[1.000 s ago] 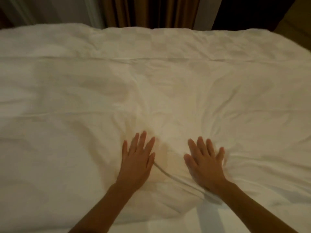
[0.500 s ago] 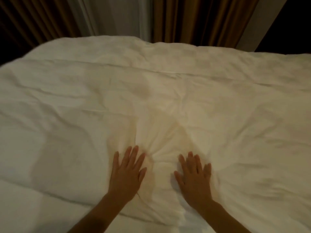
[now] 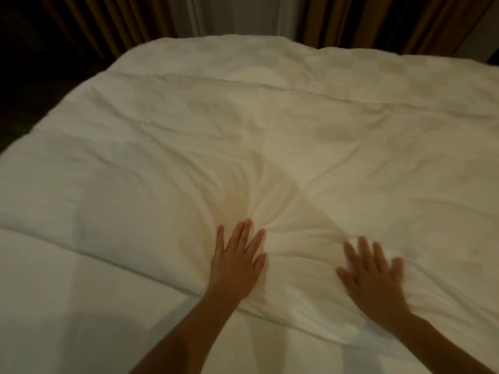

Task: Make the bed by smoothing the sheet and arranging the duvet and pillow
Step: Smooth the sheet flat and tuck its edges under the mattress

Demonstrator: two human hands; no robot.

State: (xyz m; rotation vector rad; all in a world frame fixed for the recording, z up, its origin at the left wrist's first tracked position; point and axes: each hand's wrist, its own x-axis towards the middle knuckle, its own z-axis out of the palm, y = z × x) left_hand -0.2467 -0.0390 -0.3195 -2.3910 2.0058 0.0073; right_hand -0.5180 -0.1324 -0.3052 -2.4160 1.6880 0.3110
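Curtains [image 3: 378,20] behind bed. White duvet [image 3: 270,130] spread ahead of both palms. Left hand [image 3: 237,263], right hand [image 3: 372,276]: flat, fingers splayed, gripping nothing. Creases fan just beyond left fingertips; left nearer.

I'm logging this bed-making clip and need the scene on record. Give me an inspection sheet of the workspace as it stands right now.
Surface: bed, covered in white bedding.
Job's things: white duvet spread across the bed, creases fanning out ahead of the hands; no pillow seen.
Clutter: nothing seen.
Grip: left hand flat, fingers spread on the duvet; right hand open, flat, blurred.
Cables: nothing seen.
Surroundings: brown curtains behind the bed; dark floor at left.
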